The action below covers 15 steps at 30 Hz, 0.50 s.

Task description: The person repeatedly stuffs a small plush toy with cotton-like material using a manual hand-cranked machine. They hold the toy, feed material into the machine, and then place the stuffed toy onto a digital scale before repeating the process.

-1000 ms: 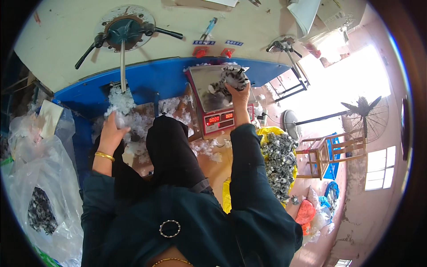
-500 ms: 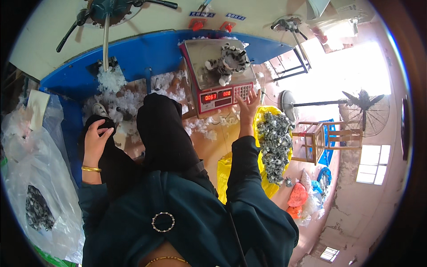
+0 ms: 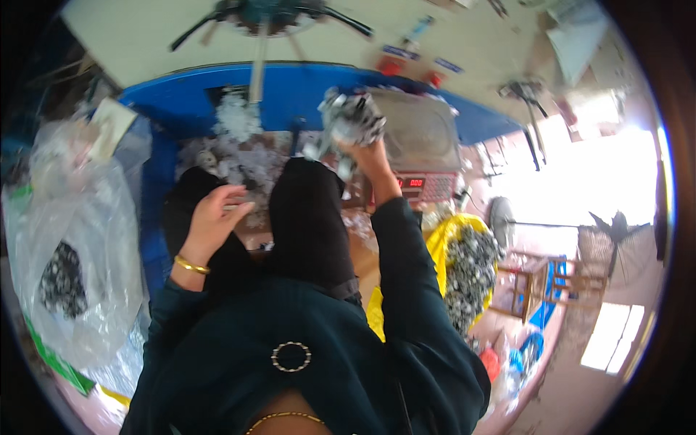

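A grey, black and white plush toy (image 3: 351,116) is in my right hand (image 3: 372,158), lifted off the scale and blurred by motion. My fingers are closed round its near side and partly hidden by it. Just right of the toy, the red electronic scale (image 3: 420,138) shows its bare metal pan and a lit red display. My left hand (image 3: 216,217) hovers over my left knee with its fingers stretched apart, holding nothing.
A metal filling tube (image 3: 258,69) points down from the machine, with white stuffing (image 3: 238,119) beneath it. A yellow sack (image 3: 440,243) of grey plush pieces (image 3: 470,272) stands right. Left lies a clear plastic bag (image 3: 94,319). Further right are a wooden chair (image 3: 533,286) and a fan (image 3: 616,246).
My right hand has taken the plush toy off the scale's pan and moved it left. My left hand has come slightly inward and its fingers have spread. The whole view has shifted.
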{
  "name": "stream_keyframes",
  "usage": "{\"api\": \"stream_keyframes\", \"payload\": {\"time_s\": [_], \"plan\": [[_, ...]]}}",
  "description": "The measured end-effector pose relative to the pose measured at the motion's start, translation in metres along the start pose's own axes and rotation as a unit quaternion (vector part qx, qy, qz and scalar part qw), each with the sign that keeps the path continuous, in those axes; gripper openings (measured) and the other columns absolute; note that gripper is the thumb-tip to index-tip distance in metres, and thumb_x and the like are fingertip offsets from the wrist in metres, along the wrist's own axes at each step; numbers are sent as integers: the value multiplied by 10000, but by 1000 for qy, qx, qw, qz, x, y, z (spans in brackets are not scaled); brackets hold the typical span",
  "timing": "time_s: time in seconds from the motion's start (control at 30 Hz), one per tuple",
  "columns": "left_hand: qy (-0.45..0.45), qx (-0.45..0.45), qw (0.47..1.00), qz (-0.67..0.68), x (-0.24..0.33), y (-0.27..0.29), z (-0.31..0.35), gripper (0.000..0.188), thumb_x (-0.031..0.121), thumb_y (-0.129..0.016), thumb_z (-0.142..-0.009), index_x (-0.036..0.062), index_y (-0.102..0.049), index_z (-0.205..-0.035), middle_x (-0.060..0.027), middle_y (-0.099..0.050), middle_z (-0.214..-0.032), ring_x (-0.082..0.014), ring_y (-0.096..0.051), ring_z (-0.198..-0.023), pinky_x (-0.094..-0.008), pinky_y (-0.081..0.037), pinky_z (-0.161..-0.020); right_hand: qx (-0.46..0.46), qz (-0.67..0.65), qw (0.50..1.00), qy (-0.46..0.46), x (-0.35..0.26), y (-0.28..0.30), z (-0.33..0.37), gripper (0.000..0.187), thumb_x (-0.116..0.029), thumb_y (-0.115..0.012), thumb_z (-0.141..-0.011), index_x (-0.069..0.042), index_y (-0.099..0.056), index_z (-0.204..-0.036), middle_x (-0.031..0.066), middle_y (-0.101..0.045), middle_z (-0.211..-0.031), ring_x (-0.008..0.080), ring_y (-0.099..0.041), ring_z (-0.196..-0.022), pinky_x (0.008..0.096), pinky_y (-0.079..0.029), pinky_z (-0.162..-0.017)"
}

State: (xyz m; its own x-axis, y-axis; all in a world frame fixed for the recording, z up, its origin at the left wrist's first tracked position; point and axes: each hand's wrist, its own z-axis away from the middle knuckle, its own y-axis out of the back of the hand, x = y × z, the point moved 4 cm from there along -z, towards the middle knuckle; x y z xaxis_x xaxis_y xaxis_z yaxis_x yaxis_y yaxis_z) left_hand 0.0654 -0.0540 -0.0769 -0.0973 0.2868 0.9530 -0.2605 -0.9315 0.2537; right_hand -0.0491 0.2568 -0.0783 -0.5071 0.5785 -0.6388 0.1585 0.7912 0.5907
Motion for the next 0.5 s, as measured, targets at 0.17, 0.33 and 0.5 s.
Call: {"api": "stream_keyframes", "payload": {"time_s": [0.17, 0.33, 0.5], "plan": [[-94, 43, 978, 182, 27, 9, 7, 561, 142, -647, -894, -31, -382, -1357, -113, -542, -1227, -159, -566, -1040, -260, -484, -819, -201, -299, 929, -83, -130, -57, -2, 550, -102, -801, -730, -20, -557, -1216, 47, -562, -1257, 158, -534, -1116, 345, -441, -957], [-162, 129, 947, 247, 59, 30, 13, 450, 206, -534, -957, -24, -421, -1327, -125, -560, -1199, -169, -583, -998, -283, -495, -789, -94, -341, 928, -121, -154, -65, -56, 253, -115, -687, -861, -24, -638, -1091, -3, -642, -994, 98, -566, -894, 273, -469, -783], [-94, 369, 920, 92, 38, 132, 80, 186, 144, -557, -944, -22, -640, -946, -70, -659, -787, -126, -621, -647, -240, -496, -605, -158, -169, 953, -194, -102, -18, -4, 280, -54, -748, -769, -4, -657, -1029, 43, -660, -972, 139, -603, -862, 293, -485, -757]]}}
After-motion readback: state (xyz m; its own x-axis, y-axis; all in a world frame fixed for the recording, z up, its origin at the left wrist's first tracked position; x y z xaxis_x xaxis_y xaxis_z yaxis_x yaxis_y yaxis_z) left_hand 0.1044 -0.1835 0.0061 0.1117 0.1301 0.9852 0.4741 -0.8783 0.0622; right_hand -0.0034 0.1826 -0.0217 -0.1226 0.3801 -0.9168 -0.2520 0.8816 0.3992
